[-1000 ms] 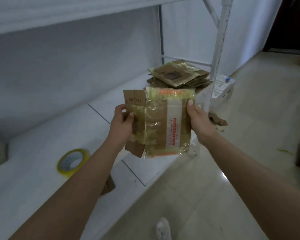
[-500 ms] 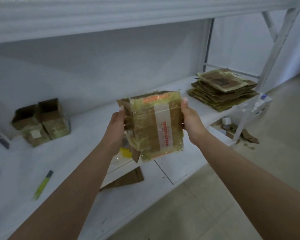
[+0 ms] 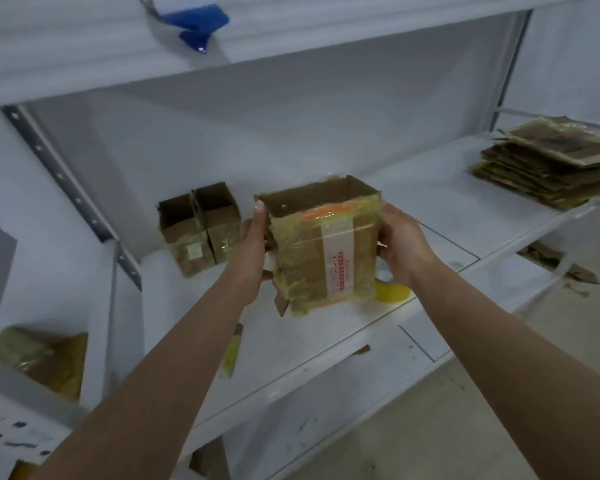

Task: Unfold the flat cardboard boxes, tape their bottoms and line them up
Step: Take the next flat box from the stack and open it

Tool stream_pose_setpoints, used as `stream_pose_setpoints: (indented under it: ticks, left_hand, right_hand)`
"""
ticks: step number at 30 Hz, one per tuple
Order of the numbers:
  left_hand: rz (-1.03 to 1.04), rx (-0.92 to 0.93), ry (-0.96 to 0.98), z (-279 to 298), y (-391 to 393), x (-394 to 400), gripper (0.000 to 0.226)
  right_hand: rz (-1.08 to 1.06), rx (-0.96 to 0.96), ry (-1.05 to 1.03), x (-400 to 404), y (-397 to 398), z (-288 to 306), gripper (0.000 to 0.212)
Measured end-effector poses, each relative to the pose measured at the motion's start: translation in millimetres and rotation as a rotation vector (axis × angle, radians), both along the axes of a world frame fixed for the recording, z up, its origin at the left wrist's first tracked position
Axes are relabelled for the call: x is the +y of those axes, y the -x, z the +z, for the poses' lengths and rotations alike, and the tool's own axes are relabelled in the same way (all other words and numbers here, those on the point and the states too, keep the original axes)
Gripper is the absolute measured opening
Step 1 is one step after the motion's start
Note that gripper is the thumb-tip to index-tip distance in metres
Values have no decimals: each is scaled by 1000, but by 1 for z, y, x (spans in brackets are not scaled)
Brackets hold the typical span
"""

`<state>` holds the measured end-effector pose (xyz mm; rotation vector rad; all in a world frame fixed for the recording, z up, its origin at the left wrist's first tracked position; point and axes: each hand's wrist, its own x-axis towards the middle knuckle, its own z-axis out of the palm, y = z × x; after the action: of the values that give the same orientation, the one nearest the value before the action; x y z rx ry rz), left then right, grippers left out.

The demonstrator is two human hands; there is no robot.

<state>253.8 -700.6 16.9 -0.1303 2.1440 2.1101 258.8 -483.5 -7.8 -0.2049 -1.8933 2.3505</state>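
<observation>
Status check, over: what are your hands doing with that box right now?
Left hand and right hand grip opened cardboard box above shelf. Two finished boxes stand behind-left. Path between looks clear.

Both forearms bare, no sleeves; left hand (image 3: 253, 252) fingernail pale.

The box (image 3: 321, 244) hides the fingers of both the left hand (image 3: 253, 247) and the right hand (image 3: 400, 245), and most of the yellow tape roll (image 3: 394, 292) behind it. The stack of flat boxes (image 3: 548, 168) runs off the right edge. The blue thing (image 3: 196, 20) up on the top shelf (image 3: 291, 39) is blurred. A brown packet (image 3: 42, 358) low on the left is smeared too.
</observation>
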Motion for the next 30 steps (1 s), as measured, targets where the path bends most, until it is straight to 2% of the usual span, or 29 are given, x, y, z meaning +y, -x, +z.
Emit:
stream_pose_setpoints:
  ticks: [3,5,8,10,11,13,15,18,21,24,25,28,30]
  left_hand:
    - [-35,-50,-14,-11,3,-16,96]
    - [-46,-94,-30,-22,6,-23,95]
    - [-60,-152,-31,-43,8,-32,66]
    - [-66,-175,-26,-57,11,-36,43]
    - [-70,-177,-27,-62,12,-37,41]
    - [-83,-167,-38,-66,15,-38,49]
    - [-98,-166,-37,-64,18,-38,66]
    - [-125,-171,-41,-63,20,-40,80]
    - [-136,-176,-30,-61,20,-42,76]
    - [-97,-160,-53,-61,23,-41,53]
    - [-90,-154,-67,-61,24,-41,46]
    - [-93,-124,-50,-56,25,-40,36]
    - [-51,2,-14,-51,26,-38,37]
  right_hand:
    - [25,-14,1,-16,6,-10,31]
    - [29,-69,7,-23,8,-20,31]
    - [20,-172,36,-31,9,-36,28]
    - [26,-222,-9,-33,10,-46,36]
    - [31,-232,-38,-33,10,-49,39]
    - [50,-225,-81,-30,10,-52,39]
    - [83,-207,-110,-27,10,-51,33]
    - [155,-200,-149,-24,13,-43,47]
    - [205,-192,-174,-24,17,-40,48]
    - [227,-136,-219,-22,17,-35,57]
    - [239,-121,-226,-21,18,-34,57]
    - [294,-101,-244,-17,20,-29,38]
    - [316,-110,-246,-14,21,-26,31]
